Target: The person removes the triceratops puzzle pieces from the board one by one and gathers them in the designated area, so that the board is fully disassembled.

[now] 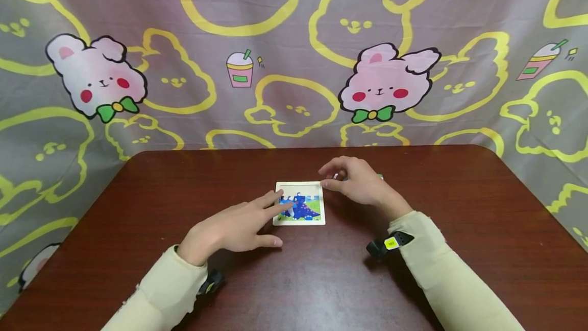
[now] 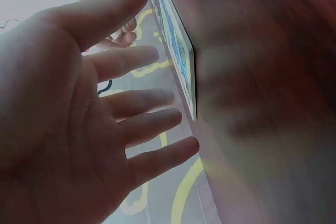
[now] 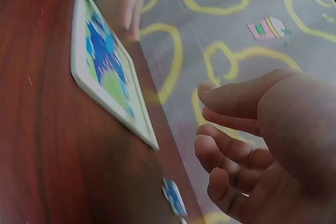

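Observation:
A square jigsaw puzzle in a white frame (image 1: 322,213) lies flat on the table. Its near part shows a blue cartoon figure on green; the strip along its far side is bare and pale. My left hand (image 1: 229,226) reaches over the puzzle's left side with its fingers spread and nearly straight. Whether those fingertips touch it, I cannot tell. Just past the far right corner hovers my right hand (image 1: 365,183), its fingers loosely bent and nothing visible between them. A loose puzzle piece (image 3: 174,196) lies on the table below that hand, partly hidden from the head view.
The dark reddish-brown table (image 1: 331,280) ends at a patterned cloth (image 1: 294,29) hanging behind it. A black strap with a yellow tag (image 1: 391,243) sits at the right wrist. Another bit of a piece (image 1: 380,176) shows green behind the right hand.

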The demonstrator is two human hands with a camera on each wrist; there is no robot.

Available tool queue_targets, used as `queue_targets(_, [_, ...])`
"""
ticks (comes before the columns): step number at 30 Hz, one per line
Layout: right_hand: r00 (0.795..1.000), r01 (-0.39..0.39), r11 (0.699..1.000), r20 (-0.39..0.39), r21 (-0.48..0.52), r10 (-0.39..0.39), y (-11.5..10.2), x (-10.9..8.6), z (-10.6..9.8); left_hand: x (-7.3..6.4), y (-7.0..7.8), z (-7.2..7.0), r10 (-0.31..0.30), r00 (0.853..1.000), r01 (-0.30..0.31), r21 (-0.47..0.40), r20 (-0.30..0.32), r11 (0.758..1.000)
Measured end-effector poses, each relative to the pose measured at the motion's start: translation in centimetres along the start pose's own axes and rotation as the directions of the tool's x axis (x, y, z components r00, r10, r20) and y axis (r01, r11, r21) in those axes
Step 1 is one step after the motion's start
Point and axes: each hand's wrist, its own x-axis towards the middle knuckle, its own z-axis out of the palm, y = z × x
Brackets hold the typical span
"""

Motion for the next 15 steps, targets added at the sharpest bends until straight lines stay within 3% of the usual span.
queue_targets(9, [0.992,0.089,0.996,0.083,0.019,-0.09,-2.1,0.5,2.5,-0.8,0.0,0.2,-0.027,0.999,0.027,-0.007,0.035,1.0])
queue_targets(15, [0.984,0.092,0.994,0.149,0.056,-0.1,-3.0,0.9,4.1,-1.0,0.1,0.5,-0.026,0.999,0.026,0.001,0.039,1.0])
